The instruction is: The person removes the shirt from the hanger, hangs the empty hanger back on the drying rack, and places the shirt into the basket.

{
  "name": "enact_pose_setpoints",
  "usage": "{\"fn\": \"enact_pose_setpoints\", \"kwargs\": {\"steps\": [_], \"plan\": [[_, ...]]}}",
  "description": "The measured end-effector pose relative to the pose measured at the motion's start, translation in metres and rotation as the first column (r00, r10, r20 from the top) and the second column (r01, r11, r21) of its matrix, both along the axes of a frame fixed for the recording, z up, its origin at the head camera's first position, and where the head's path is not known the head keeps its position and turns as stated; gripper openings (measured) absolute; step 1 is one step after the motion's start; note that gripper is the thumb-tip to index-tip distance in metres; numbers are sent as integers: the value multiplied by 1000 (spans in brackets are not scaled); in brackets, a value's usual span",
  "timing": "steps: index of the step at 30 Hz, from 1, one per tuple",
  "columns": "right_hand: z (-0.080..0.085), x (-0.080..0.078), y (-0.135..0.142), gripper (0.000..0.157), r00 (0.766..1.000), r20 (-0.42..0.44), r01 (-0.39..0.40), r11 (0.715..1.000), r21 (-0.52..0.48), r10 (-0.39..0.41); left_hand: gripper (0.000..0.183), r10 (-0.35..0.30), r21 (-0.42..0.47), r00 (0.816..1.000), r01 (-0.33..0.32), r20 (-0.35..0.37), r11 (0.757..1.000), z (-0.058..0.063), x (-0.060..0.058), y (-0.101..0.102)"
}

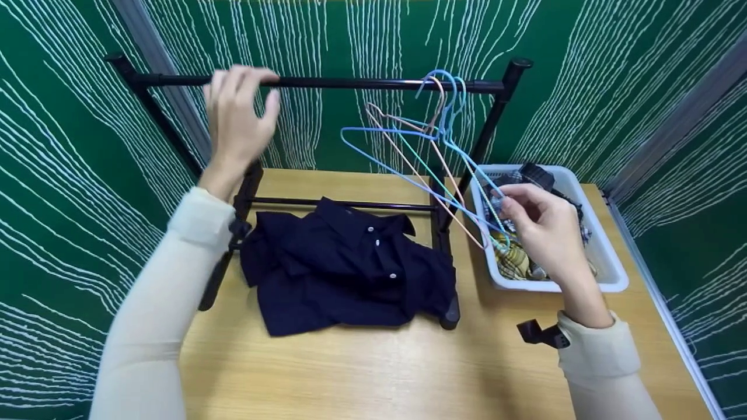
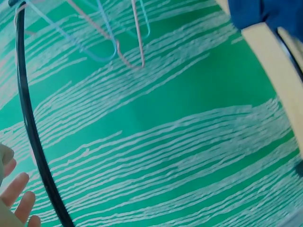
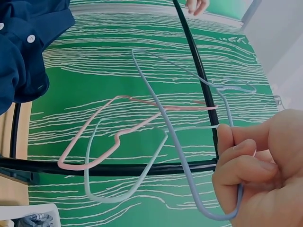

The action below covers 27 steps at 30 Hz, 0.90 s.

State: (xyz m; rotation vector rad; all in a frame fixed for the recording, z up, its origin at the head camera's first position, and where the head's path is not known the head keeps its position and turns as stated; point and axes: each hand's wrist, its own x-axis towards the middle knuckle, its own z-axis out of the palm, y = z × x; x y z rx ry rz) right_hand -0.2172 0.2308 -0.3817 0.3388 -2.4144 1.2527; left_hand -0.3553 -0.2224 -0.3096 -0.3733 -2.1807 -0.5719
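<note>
My right hand (image 1: 543, 230) pinches a blue hanger (image 3: 163, 111) by one end, thumb and fingers curled around it. The hanger's hook is up at the rack's black top rail (image 1: 344, 83). Beside it hang a pink hanger (image 3: 75, 167) and a pale green hanger (image 3: 106, 200), both near the rail's right end. My left hand (image 1: 238, 114) is at the left part of the rail, fingers above it and thumb spread, holding nothing. Below the rail, a dark navy shirt (image 1: 338, 286) with white buttons lies crumpled, collar toward the rack.
A white basket (image 1: 610, 251) with checked and yellow clothes stands on the wooden table (image 1: 362, 379) at the right. The rack's uprights (image 1: 496, 119) and feet frame the shirt. Green walls (image 1: 303, 46) with white lines surround the table.
</note>
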Motion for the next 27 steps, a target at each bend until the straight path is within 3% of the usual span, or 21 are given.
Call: {"fn": "enact_pose_setpoints", "kwargs": {"steps": [6,14,17,23,27], "plan": [[5,0,-4,20,1000,19,-11,1000,9,10,43,33,-115,987,-15,157,993,22,-16,-8],[6,-1,-17,17,1000,17,-21,1000,-23,21,54,33,-146,952,12,305,989,21,-37,-14],[6,-2,-22,17,999,20,-28,999,-28,28,59,35,-147,949,12,313,989,16,-41,-15],[6,-5,-29,15,999,24,-21,999,-40,22,61,32,-160,969,8,243,987,8,-48,-16],[6,-7,-34,18,998,52,-35,998,-52,37,60,36,-143,973,-3,228,990,3,-51,-14]]}}
